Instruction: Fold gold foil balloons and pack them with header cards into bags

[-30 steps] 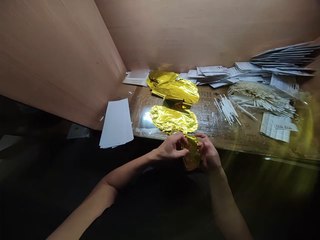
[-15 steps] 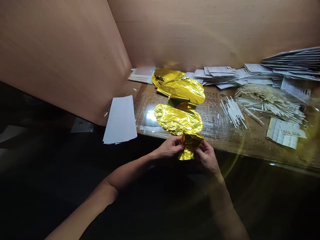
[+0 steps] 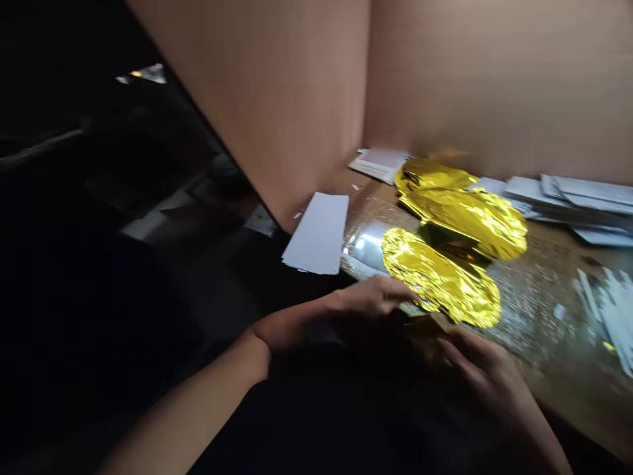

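Observation:
Between my hands, at the table's front edge, is a folded gold foil balloon (image 3: 429, 330), dark and blurred by motion. My right hand (image 3: 482, 359) has its right side pinched between thumb and fingers. My left hand (image 3: 378, 295) is closed at its upper left corner; blur partly hides those fingertips. Just beyond my left fingers lies a stack of flat gold foil balloons (image 3: 445, 277) with crinkled rims. Behind it, another gold foil pile (image 3: 459, 201) rests on the table.
White paper sheets (image 3: 319, 234) overhang the front edge on the left. White packets (image 3: 568, 198) line the back wall. White sticks (image 3: 610, 316) lie at right on the plastic-wrapped cardboard (image 3: 534, 323). A wooden panel (image 3: 277, 99) rises on the left.
My view has swung left, so the table's things appear farther right. The balloon in my hands has been folded over from its longer shape. My hands are a little farther apart.

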